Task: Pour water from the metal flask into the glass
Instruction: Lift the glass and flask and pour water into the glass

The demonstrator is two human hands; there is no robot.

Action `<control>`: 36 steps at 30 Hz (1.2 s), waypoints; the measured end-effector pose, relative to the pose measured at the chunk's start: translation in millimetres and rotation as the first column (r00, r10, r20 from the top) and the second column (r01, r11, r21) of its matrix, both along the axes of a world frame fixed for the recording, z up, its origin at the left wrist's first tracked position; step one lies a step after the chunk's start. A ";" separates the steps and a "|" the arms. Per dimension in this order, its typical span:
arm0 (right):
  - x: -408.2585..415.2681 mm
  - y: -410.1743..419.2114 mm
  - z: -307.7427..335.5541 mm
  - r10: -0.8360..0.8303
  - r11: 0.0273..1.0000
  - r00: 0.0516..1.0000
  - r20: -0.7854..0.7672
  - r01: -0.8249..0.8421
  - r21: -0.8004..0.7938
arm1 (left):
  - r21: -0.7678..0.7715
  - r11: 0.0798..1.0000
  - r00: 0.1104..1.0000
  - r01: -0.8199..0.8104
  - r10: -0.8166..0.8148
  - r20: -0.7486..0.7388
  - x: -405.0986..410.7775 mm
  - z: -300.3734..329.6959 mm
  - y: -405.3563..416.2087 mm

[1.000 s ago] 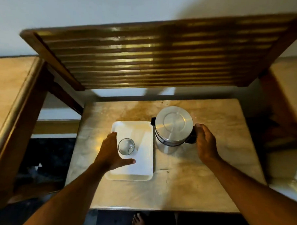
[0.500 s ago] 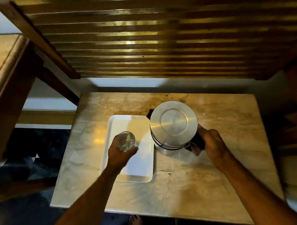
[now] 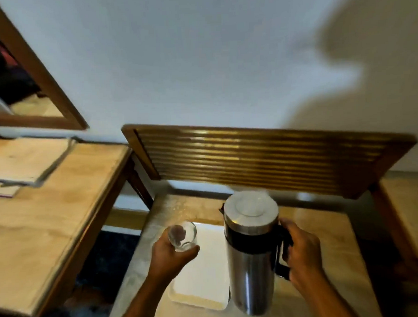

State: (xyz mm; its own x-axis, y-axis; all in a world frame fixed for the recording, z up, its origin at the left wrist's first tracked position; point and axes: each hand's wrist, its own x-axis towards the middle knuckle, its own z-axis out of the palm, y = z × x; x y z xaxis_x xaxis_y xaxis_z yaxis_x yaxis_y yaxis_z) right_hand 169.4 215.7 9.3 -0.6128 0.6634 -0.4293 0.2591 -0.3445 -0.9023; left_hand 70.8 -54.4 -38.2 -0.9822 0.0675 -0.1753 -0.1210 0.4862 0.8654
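Note:
A tall metal flask (image 3: pixel 249 264) with a flat silver lid and a black band is lifted above the marble table, upright. My right hand (image 3: pixel 300 252) is wrapped around its black handle on the right side. A small clear glass (image 3: pixel 182 236) is raised over the left part of the white tray (image 3: pixel 203 276), tilted a little toward me. My left hand (image 3: pixel 170 254) grips it from below and behind. The glass sits left of the flask, apart from it. I cannot tell if there is water in it.
The marble table (image 3: pixel 326 225) is small, with a slatted wooden rack (image 3: pixel 263 156) just behind it against the wall. A wooden desk (image 3: pixel 50 213) with papers stands to the left, a mirror frame (image 3: pixel 43 69) above it.
Both hands have risen: the flask is off the table and the glass is higher above the tray. The camera has tilted up, so the wall and the desk now show.

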 end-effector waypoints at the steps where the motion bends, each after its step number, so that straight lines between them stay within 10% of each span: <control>1: 1.5 -4.0 30.7 0.032 0.998 0.998 -0.045 -0.030 0.050 | 0.009 1.000 0.999 0.022 -0.021 -0.034 0.4 28.4 2.0; 8: -18.4 -26.9 228.3 0.297 0.915 0.933 -0.205 -0.217 0.339 | 0.020 0.995 0.970 0.095 -0.088 -0.227 -3.3 198.0 -3.7; 16: -46.5 -36.3 391.3 0.519 0.653 0.855 -0.020 -0.381 0.654 | 0.040 0.958 0.901 0.284 -0.252 -0.352 -7.5 293.2 -10.7; 36: -56.7 -70.0 487.7 0.463 0.203 0.788 0.406 -0.540 0.817 | 0.039 0.941 0.861 0.337 -0.291 -0.417 -2.5 332.3 -1.9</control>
